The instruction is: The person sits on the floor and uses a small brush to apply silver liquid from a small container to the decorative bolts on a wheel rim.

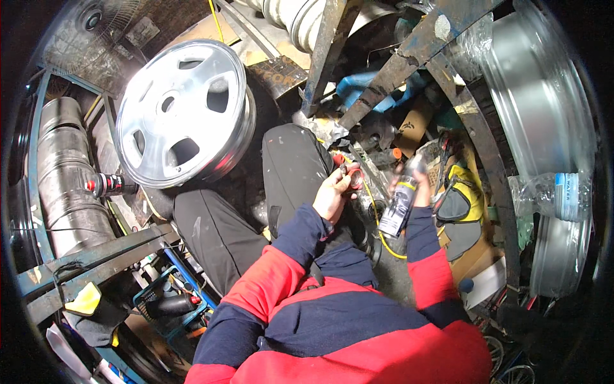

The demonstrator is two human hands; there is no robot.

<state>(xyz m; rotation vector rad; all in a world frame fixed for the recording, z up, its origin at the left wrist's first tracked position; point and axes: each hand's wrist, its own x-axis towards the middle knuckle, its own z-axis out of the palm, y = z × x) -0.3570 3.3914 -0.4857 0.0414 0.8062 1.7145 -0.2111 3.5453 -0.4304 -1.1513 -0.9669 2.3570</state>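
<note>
My left hand (334, 192) is closed on a small red tool with a metal tip (348, 174), beside a thin yellow hose (382, 238) that hangs down in a loop. In my right hand (419, 182) is a dark-and-silver cylindrical can (396, 208), held tilted just right of the left hand. Beneath and behind them are my dark-trousered legs (291, 160). A polished five-opening wheel rim (144, 102) rests to the upper left, with a red-topped black can (115, 185) beside it.
Rusty steel frames (390, 70) surround me. A metal cylinder (70, 192) lies at left, above a blue crate (169, 323) of tools. At right are stacked wrapped rims (524, 96), a water bottle (563, 195) and yellow-grey gloves (460, 198). A fan (89, 19) is at upper left.
</note>
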